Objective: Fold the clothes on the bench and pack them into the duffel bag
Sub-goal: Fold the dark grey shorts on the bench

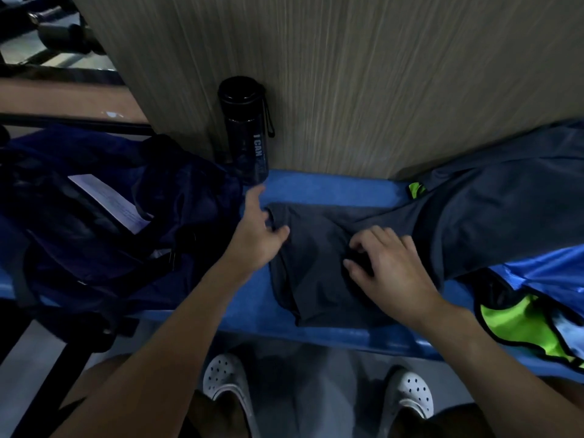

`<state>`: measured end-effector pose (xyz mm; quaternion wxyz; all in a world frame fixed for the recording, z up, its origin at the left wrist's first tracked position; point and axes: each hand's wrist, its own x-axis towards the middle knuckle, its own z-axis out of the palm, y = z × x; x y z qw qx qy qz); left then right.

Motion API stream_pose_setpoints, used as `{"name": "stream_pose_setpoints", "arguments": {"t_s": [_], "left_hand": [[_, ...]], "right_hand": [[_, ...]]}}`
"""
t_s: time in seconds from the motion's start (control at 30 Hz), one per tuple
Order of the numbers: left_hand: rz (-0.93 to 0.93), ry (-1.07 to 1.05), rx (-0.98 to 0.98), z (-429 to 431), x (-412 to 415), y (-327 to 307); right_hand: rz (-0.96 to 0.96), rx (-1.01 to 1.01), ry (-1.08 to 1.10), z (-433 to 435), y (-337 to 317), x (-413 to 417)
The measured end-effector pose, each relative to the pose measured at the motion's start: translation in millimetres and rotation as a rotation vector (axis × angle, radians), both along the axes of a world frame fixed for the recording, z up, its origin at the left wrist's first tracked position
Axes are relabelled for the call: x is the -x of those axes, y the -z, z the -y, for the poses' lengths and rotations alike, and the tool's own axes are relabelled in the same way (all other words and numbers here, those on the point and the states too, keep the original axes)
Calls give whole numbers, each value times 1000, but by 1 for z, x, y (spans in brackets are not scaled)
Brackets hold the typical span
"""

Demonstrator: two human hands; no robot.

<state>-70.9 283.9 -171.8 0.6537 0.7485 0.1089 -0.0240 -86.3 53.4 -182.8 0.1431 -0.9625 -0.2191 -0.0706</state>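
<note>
The open duffel bag [104, 216] crowds the left end of the bench [331, 188], a bottle [245, 128] standing at the wall [347, 90] beyond it. Just beside the bag, the left hand [257, 238] pinches the far left corner of the grey garment [316, 273] lying mid-bench, bare bench beyond. The right hand [392, 270] curls its fingers [358, 273] into the garment's right side. More clothes [505, 216] fill the right end.

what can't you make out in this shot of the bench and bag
Head view:
1. Inside of the duffel bag: dark, its folds hide all but a white paper.
2. Blue and green garment: cut off by the right edge.
3. Left hand on the grey garment: its own back hides any grip.
</note>
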Motion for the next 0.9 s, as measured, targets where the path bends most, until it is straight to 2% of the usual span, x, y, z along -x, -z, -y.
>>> {"name": "stream_pose_setpoints", "arguments": {"t_s": [0.1,0.2,0.3,0.4,0.47,0.53,0.6,0.7,0.8,0.9], "left_hand": [[-56,-39,-96,-1,7,10],[85,-22,-279,0,12,18],[296,-108,-257,6,17,14],[360,-219,-164,7,22,3],[330,-186,-228,3,28,5],[202,-93,-307,-2,35,16],[66,-70,-263,-5,40,24],[-38,-85,-231,-8,41,30],[-4,-53,-198,-5,39,33],[104,-41,-244,-1,37,34]], "right_hand": [[-189,131,24,7,4,3],[-288,128,23,16,11,5],[-241,99,-18,22,12,8],[-225,108,9,35,6,13],[-220,88,21,45,2,17],[-221,151,13,48,0,19],[-184,192,25,47,-3,11],[-132,91,52,37,-12,-12],[-214,-57,31,20,-15,-40],[-317,-71,41,7,-8,-66]]}}
